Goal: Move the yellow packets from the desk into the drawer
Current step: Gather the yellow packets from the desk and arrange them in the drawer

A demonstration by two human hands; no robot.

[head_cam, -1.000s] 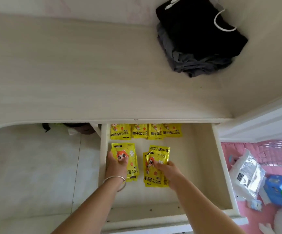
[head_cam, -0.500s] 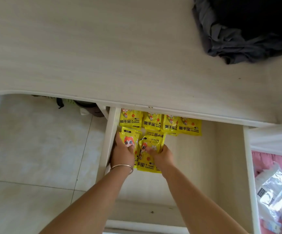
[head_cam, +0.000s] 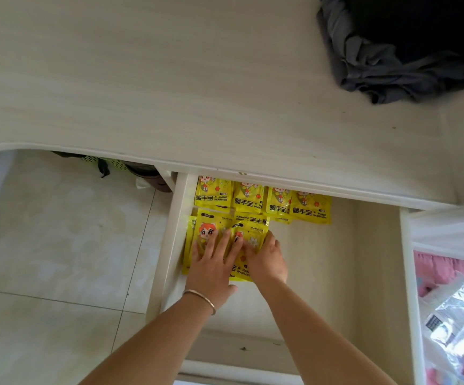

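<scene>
Both hands are flat rather than clamped: the left grip is spread open, palm down on one front yellow packet, and the right grip presses its neighbour, probably to square them against the drawer wall. A back row tucks under the counter edge, which now carries only dark clothing, so it looks nearly done.

Our left hand lies flat, fingers spread; our right hand presses beside it, fingers touching.
</scene>
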